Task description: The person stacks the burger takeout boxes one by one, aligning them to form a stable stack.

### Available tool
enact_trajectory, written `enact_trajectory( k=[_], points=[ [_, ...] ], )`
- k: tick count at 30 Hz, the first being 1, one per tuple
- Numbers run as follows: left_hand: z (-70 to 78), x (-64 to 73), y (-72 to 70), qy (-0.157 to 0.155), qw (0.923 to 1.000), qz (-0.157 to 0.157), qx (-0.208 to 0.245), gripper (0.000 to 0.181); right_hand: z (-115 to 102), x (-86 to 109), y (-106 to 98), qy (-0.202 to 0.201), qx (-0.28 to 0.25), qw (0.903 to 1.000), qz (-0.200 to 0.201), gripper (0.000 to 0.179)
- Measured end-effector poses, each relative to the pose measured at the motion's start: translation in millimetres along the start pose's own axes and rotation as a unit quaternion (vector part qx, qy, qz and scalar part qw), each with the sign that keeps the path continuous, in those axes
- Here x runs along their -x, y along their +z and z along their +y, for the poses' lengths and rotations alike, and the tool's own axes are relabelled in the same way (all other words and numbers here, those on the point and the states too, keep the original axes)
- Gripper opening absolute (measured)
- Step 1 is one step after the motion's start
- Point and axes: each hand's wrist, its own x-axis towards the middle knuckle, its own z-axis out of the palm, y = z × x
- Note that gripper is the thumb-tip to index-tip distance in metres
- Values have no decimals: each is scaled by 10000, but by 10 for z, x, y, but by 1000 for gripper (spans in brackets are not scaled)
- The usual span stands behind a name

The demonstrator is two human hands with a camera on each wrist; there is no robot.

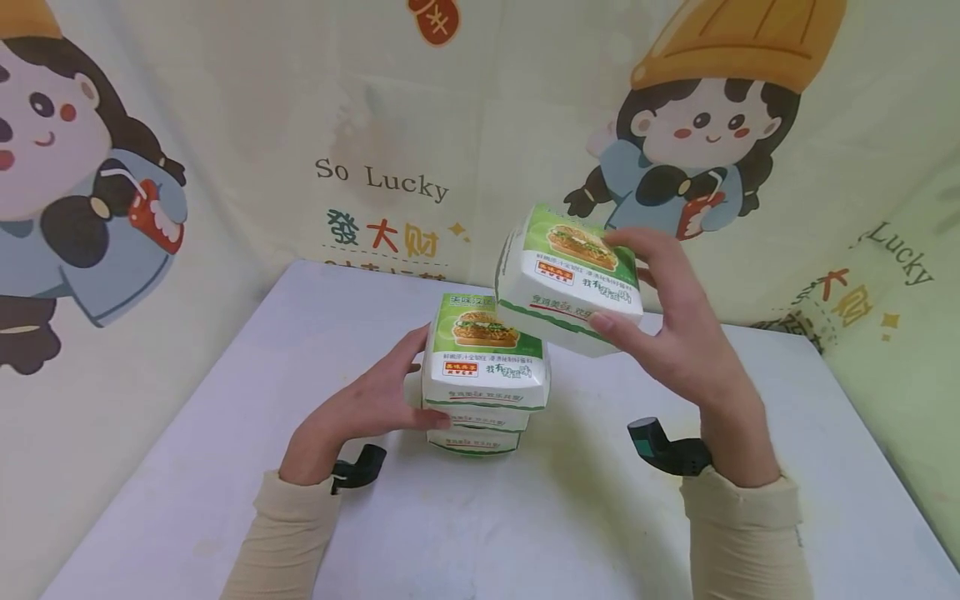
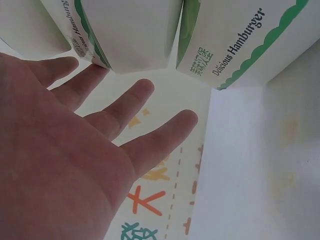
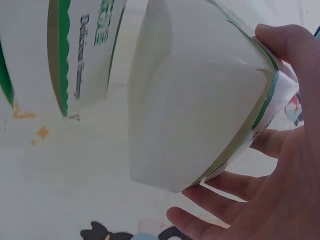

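A stack of white and green paper hamburger boxes [image 1: 487, 367] stands on the table, a burger picture on its top lid. My left hand [image 1: 375, 396] is at the stack's left side, thumb across the front by the lower boxes. Its fingers [image 2: 155, 140] are spread and nearly straight in the left wrist view, one fingertip right at a box edge. Up and to the right of the stack, my right hand [image 1: 675, 321] grips another hamburger box [image 1: 573, 275] between thumb and fingers. This box is tilted and overlaps the stack's top corner; its plain white underside shows in the right wrist view.
The white table [image 1: 360, 533] extends around the stack. Behind it hangs a cream cloth [image 1: 247, 125] printed with cartoon figures and lettering. A black wrist camera [image 1: 360, 467] sits on the left wrist, another wrist camera [image 1: 667, 446] on the right.
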Motion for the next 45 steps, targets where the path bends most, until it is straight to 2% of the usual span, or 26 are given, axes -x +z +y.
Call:
enact_trajectory(
  k=[3, 11, 16, 24, 27, 31, 34, 39, 45],
  points=[
    [1, 0, -1, 4, 10000, 1, -56, 103, -101, -22, 61, -43, -50, 9997, -215, 76],
    [4, 13, -4, 22, 10000, -10, 32, 101, -299, -108, 222, -158, 209, 9972, -706, 75],
    [14, 22, 11, -140, 9998, 82, -140, 100, -327, -117, 276, -225, 320, 9959, -811, 75],
    [33, 38, 7, -213, 9997, 77, -122, 100, -318, -117, 334, -103, 282, 9949, -965, 74],
    [64, 53, -11, -31, 10000, 63, 12, 108, -315, -117, 346, -40, 317, 9947, -980, 74],
    [123, 63, -36, 574, 9979, 103, 298, 121, -311, -113, 354, 13, 357, 9945, -988, 75],
    [154, 65, -38, 895, 9951, 218, 346, 121, -309, -107, 354, 24, 371, 9945, -983, 75],
    [176, 63, -8, 856, 9949, 511, 159, 116, -312, -105, 358, -13, 455, 9945, -946, 76],
    [163, 54, -14, 848, 9922, 893, -172, 121, -310, -105, 346, -164, 461, 9955, -806, 77]
  ],
)
